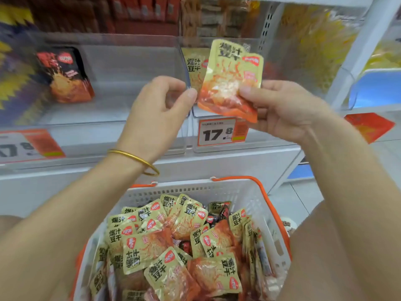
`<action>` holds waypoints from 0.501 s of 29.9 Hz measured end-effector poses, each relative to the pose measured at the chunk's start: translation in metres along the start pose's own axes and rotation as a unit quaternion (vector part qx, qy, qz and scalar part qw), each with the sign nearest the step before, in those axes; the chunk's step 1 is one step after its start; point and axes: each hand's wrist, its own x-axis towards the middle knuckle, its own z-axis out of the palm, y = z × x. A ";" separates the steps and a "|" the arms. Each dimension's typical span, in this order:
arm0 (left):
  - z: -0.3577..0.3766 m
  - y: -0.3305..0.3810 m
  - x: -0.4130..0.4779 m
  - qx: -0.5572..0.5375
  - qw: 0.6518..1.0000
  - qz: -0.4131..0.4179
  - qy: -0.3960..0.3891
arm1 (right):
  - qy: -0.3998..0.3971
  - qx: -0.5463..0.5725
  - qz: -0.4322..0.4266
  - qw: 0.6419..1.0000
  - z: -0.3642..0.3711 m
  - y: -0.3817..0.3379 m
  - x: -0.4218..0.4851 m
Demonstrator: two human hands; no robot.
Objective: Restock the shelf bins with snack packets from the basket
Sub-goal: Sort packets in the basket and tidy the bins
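The right hand [280, 107] pinches a yellow packet [231, 81] upright before its matching bin [271, 68], label facing out; the left hand [160, 109], fingers curled, holds nothing

shop; price tag [221, 132] on shelf bins [130, 68]

The right hand [282, 109] pinches a yellow snack packet [231, 81] before a clear shelf bin [282, 61]; the left hand [158, 111] hovers beside it, above the full basket [195, 190].

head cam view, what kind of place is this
Most likely a shop aisle. Clear shelf bins carry a price tag reading 17.8, and a white basket full of identical snack packets sits below. The right hand holds one packet.
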 end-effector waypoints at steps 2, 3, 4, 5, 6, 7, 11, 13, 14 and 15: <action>-0.003 -0.005 0.018 0.152 0.987 0.054 -0.013 | 0.062 -0.021 -0.024 0.998 -0.009 -0.019 0.035; -0.002 -0.009 0.025 0.199 0.977 0.069 -0.033 | 0.086 -0.060 -0.022 0.994 -0.011 -0.021 0.056; -0.001 -0.011 0.030 0.224 0.970 0.075 -0.053 | 0.106 -0.114 -0.011 0.988 -0.011 -0.018 0.080; 0.003 -0.013 0.033 0.236 0.966 0.078 -0.070 | 0.120 -0.179 0.005 0.977 -0.009 -0.014 0.104; 0.006 -0.015 0.035 0.244 0.962 0.086 -0.082 | 0.124 -0.250 0.018 0.960 -0.005 -0.008 0.125; 0.009 -0.017 0.036 0.253 0.959 0.095 -0.087 | 0.116 -0.312 0.028 0.942 -0.001 -0.001 0.144; 0.012 -0.027 0.038 0.266 0.953 0.121 -0.078 | 0.065 -0.455 0.046 0.887 0.012 0.021 0.196; 0.010 -0.029 0.039 0.270 0.950 0.137 -0.076 | 0.076 -0.505 0.048 0.858 0.015 0.025 0.208; 0.009 -0.030 0.040 0.271 0.948 0.146 -0.075 | 0.074 -0.518 0.056 0.850 0.017 0.026 0.213; 0.008 -0.030 0.042 0.273 0.947 0.153 -0.074 | 0.077 -0.521 0.060 0.848 0.019 0.028 0.218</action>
